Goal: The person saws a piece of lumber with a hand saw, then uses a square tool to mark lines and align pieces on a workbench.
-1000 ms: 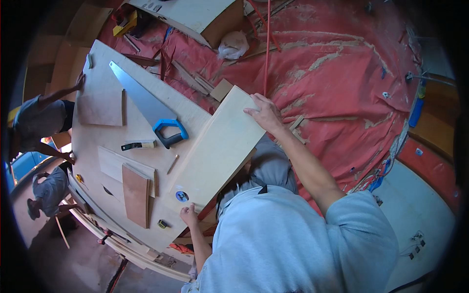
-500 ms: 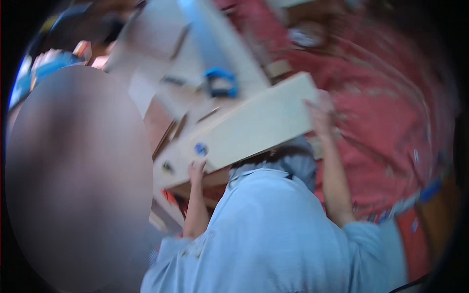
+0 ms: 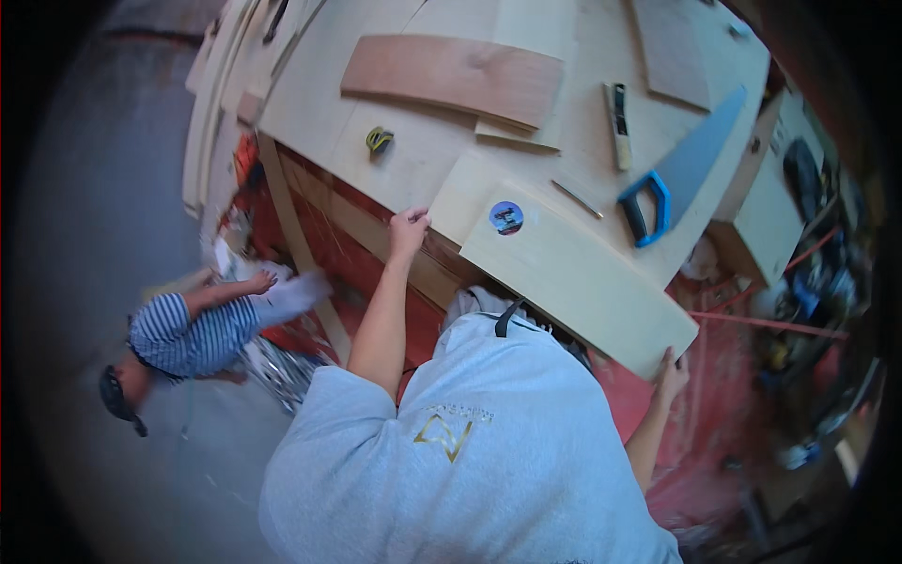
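Observation:
A pale wooden board with a round dark sticker near its left end lies slantwise across the near edge of the worktable. Beyond its left end shows a second pale board, partly covered by it. My left hand pinches the left corner of this lower board between thumb and fingers. At the opposite end, my right hand grips the stickered board, thumb on top and the other fingers mostly hidden. Just past the boards lie a pencil and a blue-handled handsaw.
On the worktable are a curved reddish plywood piece, a yellow-black tape measure and a flat narrow tool. A person in a striped shirt is at the left. Wooden boxes and clutter stand right, over red sheeting.
The view has swung round, bringing the striped-shirt person and more of the tabletop into sight. My left hand has shifted from beside the sticker to the lower board's corner; my right keeps its end.

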Demonstrator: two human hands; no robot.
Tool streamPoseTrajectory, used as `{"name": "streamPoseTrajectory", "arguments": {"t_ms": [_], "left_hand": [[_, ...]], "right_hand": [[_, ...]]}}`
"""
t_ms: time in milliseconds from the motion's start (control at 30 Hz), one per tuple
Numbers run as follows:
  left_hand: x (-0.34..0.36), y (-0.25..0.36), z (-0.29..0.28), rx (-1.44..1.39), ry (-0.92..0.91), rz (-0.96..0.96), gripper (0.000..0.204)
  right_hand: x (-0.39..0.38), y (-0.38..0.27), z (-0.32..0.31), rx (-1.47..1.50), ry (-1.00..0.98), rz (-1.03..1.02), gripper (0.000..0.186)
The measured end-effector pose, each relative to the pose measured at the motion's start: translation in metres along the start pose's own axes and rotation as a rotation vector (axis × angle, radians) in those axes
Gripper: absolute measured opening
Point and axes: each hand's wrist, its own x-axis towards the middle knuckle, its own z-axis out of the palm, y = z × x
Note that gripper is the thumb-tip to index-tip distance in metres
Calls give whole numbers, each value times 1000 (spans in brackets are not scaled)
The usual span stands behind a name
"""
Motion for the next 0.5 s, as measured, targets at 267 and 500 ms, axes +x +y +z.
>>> {"name": "streamPoseTrajectory", "arguments": {"t_ms": [267, 500], "left_hand": [[-42, 17, 2, -491, -78, -51, 40], [-45, 64, -28, -20, -56, 294, 57]], "right_hand": [[-6, -29, -22, -344, 19, 116, 45], [-12, -84, 54, -378, 66, 244, 62]]}}
